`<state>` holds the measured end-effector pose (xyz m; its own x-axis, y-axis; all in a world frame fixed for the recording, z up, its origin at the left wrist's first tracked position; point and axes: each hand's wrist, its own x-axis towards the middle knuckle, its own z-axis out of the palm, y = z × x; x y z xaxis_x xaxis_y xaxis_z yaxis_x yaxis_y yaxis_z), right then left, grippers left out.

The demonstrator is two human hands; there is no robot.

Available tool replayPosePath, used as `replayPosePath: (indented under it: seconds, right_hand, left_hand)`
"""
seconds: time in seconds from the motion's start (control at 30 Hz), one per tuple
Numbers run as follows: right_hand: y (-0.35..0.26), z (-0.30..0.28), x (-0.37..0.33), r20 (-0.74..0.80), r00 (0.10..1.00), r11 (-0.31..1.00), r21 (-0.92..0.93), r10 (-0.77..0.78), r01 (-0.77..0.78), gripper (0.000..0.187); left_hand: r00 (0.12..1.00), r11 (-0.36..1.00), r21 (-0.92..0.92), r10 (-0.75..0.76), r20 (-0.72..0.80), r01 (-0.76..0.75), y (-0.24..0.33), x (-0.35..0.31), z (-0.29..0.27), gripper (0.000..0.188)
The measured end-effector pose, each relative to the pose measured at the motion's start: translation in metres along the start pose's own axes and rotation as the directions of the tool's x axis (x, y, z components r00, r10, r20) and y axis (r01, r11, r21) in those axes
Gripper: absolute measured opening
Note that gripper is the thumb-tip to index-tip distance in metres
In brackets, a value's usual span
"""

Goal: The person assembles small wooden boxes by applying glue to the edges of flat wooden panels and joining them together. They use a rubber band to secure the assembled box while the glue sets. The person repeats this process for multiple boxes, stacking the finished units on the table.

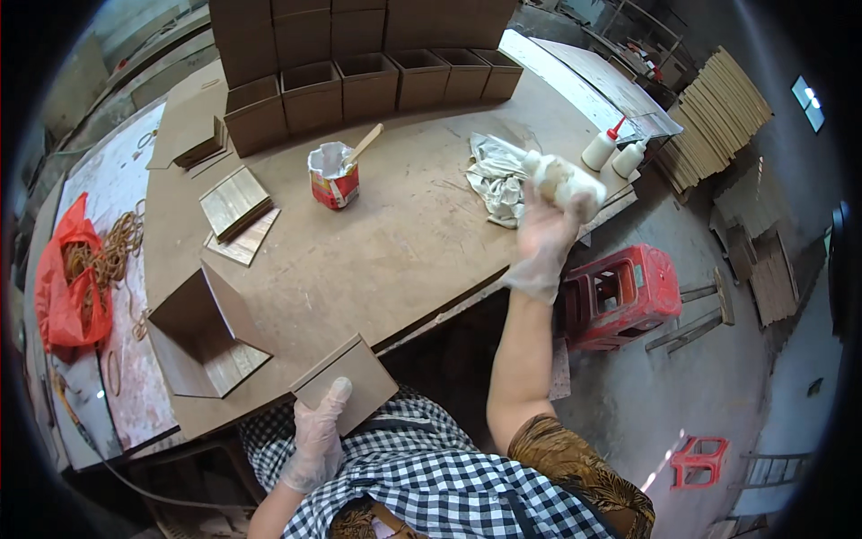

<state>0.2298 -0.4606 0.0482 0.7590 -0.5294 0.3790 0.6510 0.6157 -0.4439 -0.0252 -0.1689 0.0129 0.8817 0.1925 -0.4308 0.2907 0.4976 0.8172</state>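
My left hand (318, 436), in a clear plastic glove, grips a small brown board (359, 384) at the table's near edge, its thumb lying on the board's face. Raised over the right side of the table, my gloved right hand (544, 241) is wrapped round a white squeeze bottle (575, 187). The bottle lies tilted, its nozzle pointing to the upper left above a crumpled pale cloth (496, 190). Left of the held board stands a partly assembled brown box (205, 346) with open sides. A red tub (335, 187) of white paste with a wooden stick sits mid-table.
Several open brown boxes (310, 103) line the table's back. Small boards (235, 205) are stacked at left, near a red bag (67, 287) of cord. Two more white bottles (600, 149) stand at right. A red stool (628, 296) is beside the table; stacked panels (718, 117) lie beyond.
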Motion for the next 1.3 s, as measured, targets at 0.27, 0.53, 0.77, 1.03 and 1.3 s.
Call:
replayPosePath:
  seconds: [0.27,0.53,0.77,1.03,1.3]
  right_hand:
    - [-0.002,-0.047,0.01,0.074,0.961,0.656,-0.717,-0.267,0.237,0.052]
    - [-0.029,-0.046,-0.071,0.159,0.919,0.607,-0.708,-0.36,0.361,0.043]
    - [-0.058,-0.038,-0.1,0.26,0.876,0.483,-0.752,-0.407,0.448,0.074]
    - [-0.075,0.04,-0.142,0.239,0.964,0.813,-0.535,-0.116,0.23,0.09]
    - [-0.066,0.055,-0.185,-0.021,0.899,0.889,-0.141,0.438,-0.436,0.083]
  left_hand:
    - [0.997,1.0,0.004,0.023,0.076,-0.023,-0.001,0.002,0.009,0.043]
    - [0.994,0.999,0.027,-0.042,0.106,0.039,0.003,0.003,0.002,0.043]
    - [0.998,1.0,-0.009,0.012,0.06,-0.011,0.0,-0.002,0.002,0.04]
    - [0.996,0.989,-0.144,-0.024,0.09,0.036,0.025,-0.012,-0.002,0.044]
    - [0.964,0.934,-0.275,-0.177,0.198,0.228,0.031,-0.024,-0.023,0.055]
